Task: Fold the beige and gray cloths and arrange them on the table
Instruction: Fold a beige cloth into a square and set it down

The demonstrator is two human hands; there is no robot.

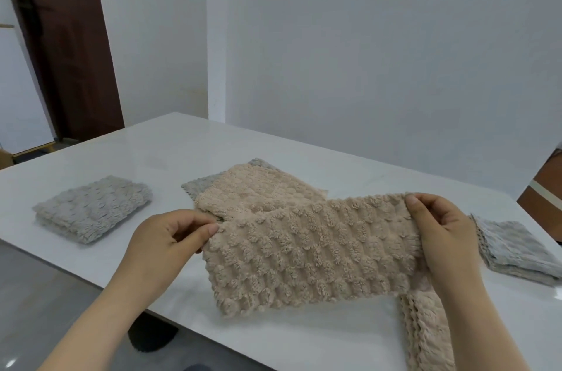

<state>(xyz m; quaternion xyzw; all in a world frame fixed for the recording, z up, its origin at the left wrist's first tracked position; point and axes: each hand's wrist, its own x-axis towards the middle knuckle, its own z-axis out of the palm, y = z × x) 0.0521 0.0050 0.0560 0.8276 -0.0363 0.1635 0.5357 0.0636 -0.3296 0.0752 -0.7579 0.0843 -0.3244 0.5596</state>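
**Q:** Two hands, one cloth: what does each hold?

**A:** The left hand [170,237] and the right hand [438,227] each pinch the upper edge of the beige cloth [304,252].

**Q:** How does it lie from the grip?

**A:** Its long axis runs from 8 to 2 o'clock between the hands. Its body falls toward 6 o'clock onto the table [152,151]. A tail trails at 5 o'clock, nearer the right hand, so that side probably needs gathering first. The folded gray cloth [91,208] lies well apart at 9 o'clock.

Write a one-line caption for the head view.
Left hand and right hand pinch the ends of a beige cloth over the table; left gray cloth and right gray cloth lie folded.
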